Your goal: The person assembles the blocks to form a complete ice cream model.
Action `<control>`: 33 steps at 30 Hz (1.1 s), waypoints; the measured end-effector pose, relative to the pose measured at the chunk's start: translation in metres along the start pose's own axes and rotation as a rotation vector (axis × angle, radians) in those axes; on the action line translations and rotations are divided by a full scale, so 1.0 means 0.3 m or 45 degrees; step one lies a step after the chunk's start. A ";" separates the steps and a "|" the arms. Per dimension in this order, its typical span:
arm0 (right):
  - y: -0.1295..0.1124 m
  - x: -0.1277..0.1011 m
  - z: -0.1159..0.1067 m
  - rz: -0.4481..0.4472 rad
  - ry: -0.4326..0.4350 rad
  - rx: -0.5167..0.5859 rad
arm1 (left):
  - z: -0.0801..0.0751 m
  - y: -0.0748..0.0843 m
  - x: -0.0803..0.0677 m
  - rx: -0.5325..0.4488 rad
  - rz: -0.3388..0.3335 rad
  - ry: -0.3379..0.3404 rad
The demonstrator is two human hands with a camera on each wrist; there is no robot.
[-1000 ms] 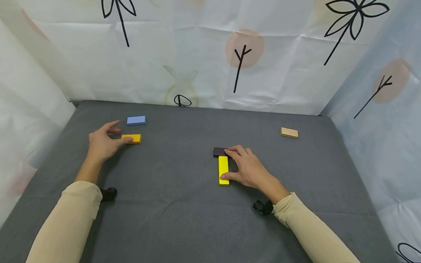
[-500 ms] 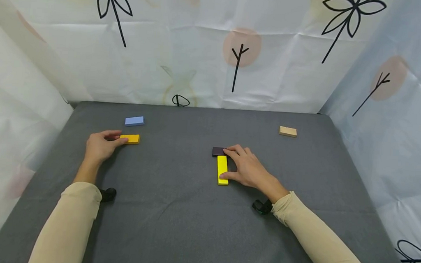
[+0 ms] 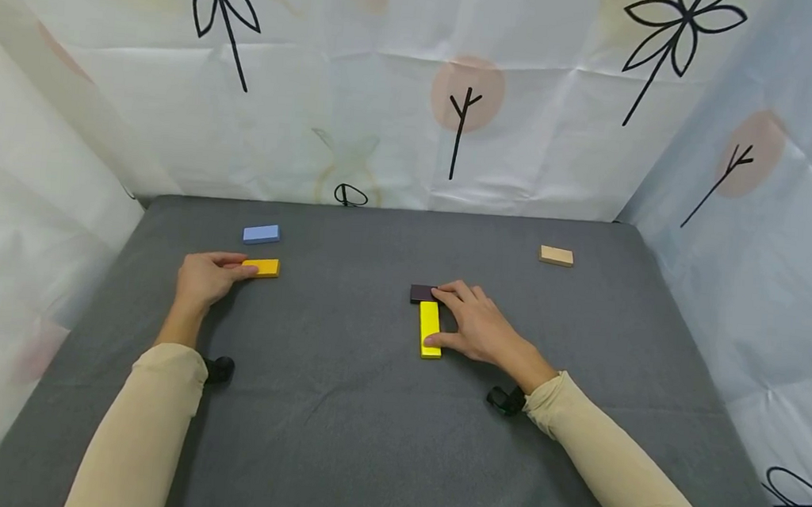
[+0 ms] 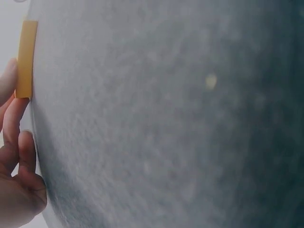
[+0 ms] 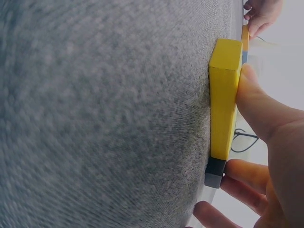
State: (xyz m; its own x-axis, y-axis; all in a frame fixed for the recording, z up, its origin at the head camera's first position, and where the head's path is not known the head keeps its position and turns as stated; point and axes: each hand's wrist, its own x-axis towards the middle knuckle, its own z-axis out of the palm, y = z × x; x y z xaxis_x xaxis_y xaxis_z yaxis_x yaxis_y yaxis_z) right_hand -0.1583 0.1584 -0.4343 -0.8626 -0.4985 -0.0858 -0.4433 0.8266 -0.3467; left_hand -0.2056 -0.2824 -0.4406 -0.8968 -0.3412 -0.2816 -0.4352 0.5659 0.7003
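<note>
My left hand pinches the left end of an orange-yellow rectangular block between thumb and fingers, low over the table. The same block stands at the upper left edge of the left wrist view. Near the middle of the table lies a bright yellow block, its long side pointing away from me. A black block lies crosswise at its far end. My right hand spans the two, thumb on the yellow block and fingertips at the right part of the black one, which they partly hide.
A blue block lies just beyond the orange-yellow one. A tan block is at the back right. The grey cloth-covered table ends at a white printed curtain behind and on both sides.
My left hand has come down, closed its fingers on the orange-yellow block and shifted it slightly to the right. The right hand and its two blocks stay in place.
</note>
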 end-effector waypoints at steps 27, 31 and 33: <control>-0.006 -0.003 0.005 0.009 -0.011 0.010 | 0.149 0.129 -0.021 0.061 0.134 0.004; -0.004 -0.004 0.001 0.010 -0.007 0.011 | 0.180 0.159 -0.024 0.115 0.161 0.019; -0.002 -0.002 0.001 0.009 -0.006 0.004 | 0.196 0.175 -0.026 0.128 0.165 0.018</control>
State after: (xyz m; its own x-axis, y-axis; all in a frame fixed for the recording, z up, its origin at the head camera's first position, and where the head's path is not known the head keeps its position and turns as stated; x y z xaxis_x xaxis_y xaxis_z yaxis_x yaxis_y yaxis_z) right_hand -0.1574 0.1583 -0.4344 -0.8647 -0.4937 -0.0929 -0.4360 0.8294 -0.3493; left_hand -0.2261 -0.2061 -0.4403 -0.9452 -0.2701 -0.1833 -0.3219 0.6781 0.6607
